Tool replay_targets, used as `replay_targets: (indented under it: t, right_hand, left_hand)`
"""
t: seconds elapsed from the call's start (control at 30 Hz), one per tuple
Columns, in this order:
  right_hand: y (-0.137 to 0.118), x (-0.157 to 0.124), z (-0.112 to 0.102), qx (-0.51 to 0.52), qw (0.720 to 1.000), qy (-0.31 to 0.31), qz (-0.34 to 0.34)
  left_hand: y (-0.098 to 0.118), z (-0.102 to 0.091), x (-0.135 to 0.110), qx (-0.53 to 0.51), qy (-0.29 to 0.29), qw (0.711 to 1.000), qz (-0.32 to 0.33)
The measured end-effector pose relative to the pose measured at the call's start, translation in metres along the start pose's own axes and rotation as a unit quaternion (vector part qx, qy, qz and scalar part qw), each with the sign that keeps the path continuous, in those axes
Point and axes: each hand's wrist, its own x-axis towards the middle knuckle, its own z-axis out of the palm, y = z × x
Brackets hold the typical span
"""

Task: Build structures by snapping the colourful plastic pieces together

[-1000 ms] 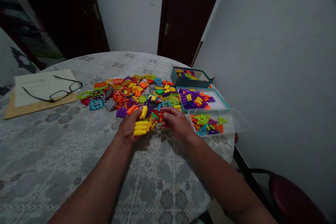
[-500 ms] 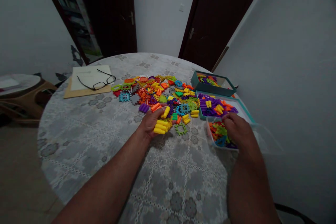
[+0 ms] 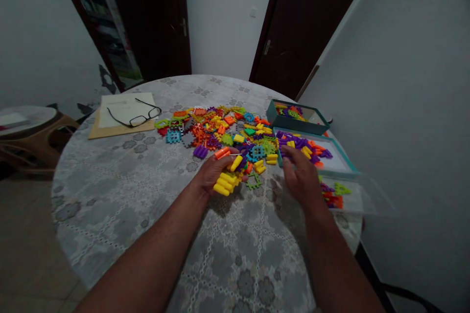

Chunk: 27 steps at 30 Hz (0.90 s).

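My left hand (image 3: 210, 172) is closed around a cluster of yellow ribbed building blocks (image 3: 224, 184), held above the table at the near edge of the pile. An orange block (image 3: 222, 152) shows just beyond its thumb. My right hand (image 3: 301, 176) hovers to the right, fingers apart, with no block visible in it. It is in front of the shallow teal-edged tray (image 3: 347, 172), where purple blocks (image 3: 293, 139) and a few yellow and orange ones lie. My right hand and forearm partly hide a clear plastic container with colourful pieces (image 3: 333, 198).
A wide pile of mixed plastic pieces (image 3: 205, 129) spreads over the round table (image 3: 154, 195). A dark teal box (image 3: 297, 123) with more pieces stands behind the tray. Eyeglasses (image 3: 139, 120) lie on papers (image 3: 110, 112) at the left. A wall runs along the right.
My right hand has moved left, away from the clear container, and its fingers have opened. My left hand has stayed nearly in place with the yellow blocks, turning slightly.
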Motion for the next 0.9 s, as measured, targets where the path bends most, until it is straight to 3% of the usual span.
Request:
replay_targets:
  t: [0.17,0.23,0.37,0.5,0.67,0.9]
  right_hand:
    - [-0.037,-0.014,0.03,0.117,0.987,-0.111,-0.026]
    - [-0.04,-0.017,0.034,0.128,0.985,-0.116,-0.017]
    - [-0.036,-0.014,0.035,0.143,0.984,-0.072,0.076]
    - [-0.025,-0.006,0.016,0.115,0.988,0.012,0.101]
    - [0.005,0.002,-0.025,-0.059,0.985,0.089,0.134]
    - [0.063,-0.005,-0.058,-0.266,0.936,-0.05,0.223]
  left_hand:
    - [-0.007,-0.004,-0.002,0.026,-0.053,0.997,-0.047]
    - [-0.01,-0.005,-0.001,0.025,-0.063,0.996,-0.06]
    - [-0.012,-0.005,0.002,0.006,-0.064,0.996,-0.063]
    - [-0.01,-0.004,0.002,-0.02,-0.047,0.997,-0.049]
    - [-0.008,0.0,0.002,-0.041,-0.031,0.998,-0.041]
    - [-0.007,0.003,0.002,-0.053,-0.014,0.998,-0.038]
